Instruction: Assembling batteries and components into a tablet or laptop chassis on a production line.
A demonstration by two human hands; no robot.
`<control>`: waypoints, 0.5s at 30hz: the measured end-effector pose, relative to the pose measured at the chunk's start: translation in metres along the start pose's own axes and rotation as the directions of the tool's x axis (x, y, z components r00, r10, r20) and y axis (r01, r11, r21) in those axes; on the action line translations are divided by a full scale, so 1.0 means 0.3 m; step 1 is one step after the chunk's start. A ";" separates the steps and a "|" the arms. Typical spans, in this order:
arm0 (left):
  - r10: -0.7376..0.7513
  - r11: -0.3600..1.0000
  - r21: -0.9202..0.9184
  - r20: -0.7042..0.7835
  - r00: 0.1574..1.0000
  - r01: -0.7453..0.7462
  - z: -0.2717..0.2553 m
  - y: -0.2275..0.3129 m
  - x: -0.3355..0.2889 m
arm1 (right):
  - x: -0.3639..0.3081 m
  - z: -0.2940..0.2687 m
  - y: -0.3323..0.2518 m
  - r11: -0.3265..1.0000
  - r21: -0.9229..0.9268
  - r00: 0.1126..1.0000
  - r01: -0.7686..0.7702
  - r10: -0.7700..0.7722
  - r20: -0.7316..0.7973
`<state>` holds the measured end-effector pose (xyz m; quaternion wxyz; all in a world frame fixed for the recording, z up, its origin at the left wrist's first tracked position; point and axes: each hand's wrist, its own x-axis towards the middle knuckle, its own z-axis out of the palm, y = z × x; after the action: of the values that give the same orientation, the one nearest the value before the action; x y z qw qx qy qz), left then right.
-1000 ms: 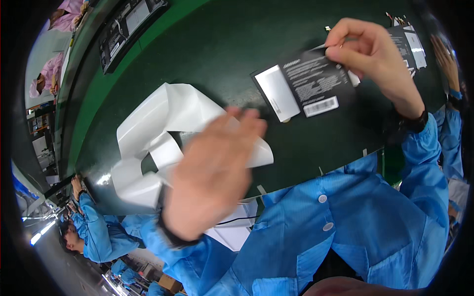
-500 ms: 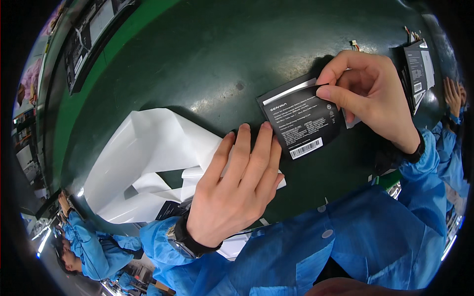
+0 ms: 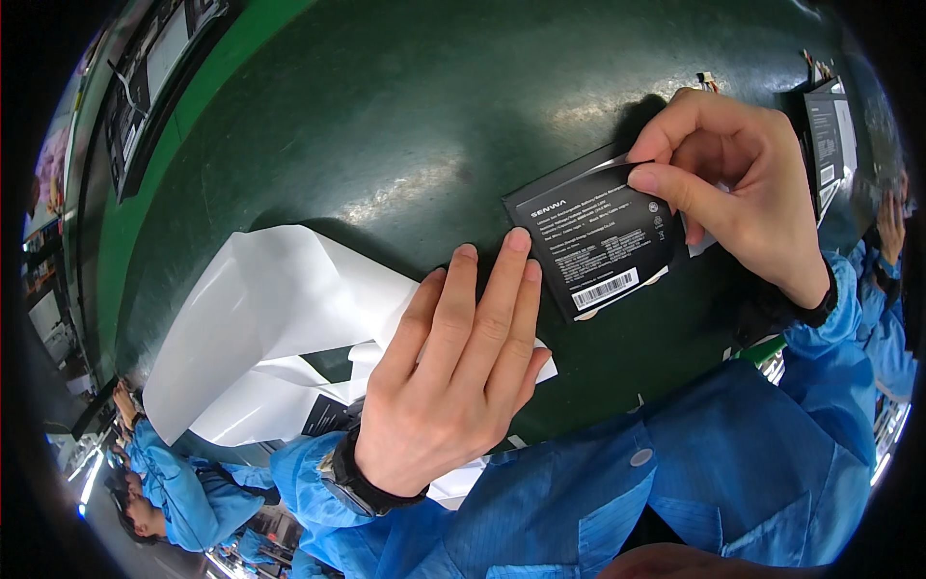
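Observation:
A black printed label [image 3: 603, 241] with a white barcode patch lies over a flat dark battery pack [image 3: 567, 176] on the green table. My right hand [image 3: 738, 179] pinches the label's upper right corner between thumb and forefinger, holding that edge slightly raised. My left hand [image 3: 453, 376] is spread with its fingers stretched out; the index fingertip rests on the label's left edge. Curled white backing paper [image 3: 299, 289] lies beside and partly under my left hand, with another black label [image 3: 328, 415] on it. Beyond my right hand, a small wire connector [image 3: 707, 80] sticks out.
At the right stands a stack of similar battery packs [image 3: 828, 145] with wires at the far end. A dark rack holding flat parts [image 3: 159, 77] runs along the upper left. Co-workers in blue are at the lower left [image 3: 183, 492] and far right [image 3: 890, 232].
The label's upper part has come down over the battery, covering most of the silver strip. My left index fingertip has moved onto the label's edge. The white paper's left end has swung lower.

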<state>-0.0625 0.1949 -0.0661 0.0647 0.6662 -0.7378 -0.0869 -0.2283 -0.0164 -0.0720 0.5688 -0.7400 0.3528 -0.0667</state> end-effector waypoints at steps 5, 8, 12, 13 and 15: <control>0.002 1.000 0.004 0.002 1.000 -0.002 -0.002 0.002 0.005 | 0.004 -0.003 -0.012 1.000 -0.013 1.000 -0.024 0.024 0.002; 0.007 1.000 0.011 0.000 1.000 -0.007 -0.001 0.002 0.007 | 0.006 -0.004 -0.008 1.000 0.006 1.000 -0.006 0.006 -0.011; 0.007 1.000 0.019 0.013 1.000 -0.007 -0.004 0.003 0.007 | 0.009 -0.010 -0.011 1.000 0.009 1.000 -0.012 0.012 0.001; 0.006 1.000 0.018 0.014 1.000 -0.007 -0.003 0.003 0.008 | 0.010 -0.011 -0.009 1.000 0.007 1.000 -0.006 0.006 0.003; 0.005 1.000 0.024 0.016 1.000 -0.005 -0.002 0.004 0.010 | 0.013 -0.015 -0.009 1.000 0.010 1.000 -0.013 0.012 0.008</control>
<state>-0.0637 0.1920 -0.0652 0.0511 0.6644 -0.7410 -0.0830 -0.2264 -0.0220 -0.0693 0.5742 -0.7352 0.3549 -0.0621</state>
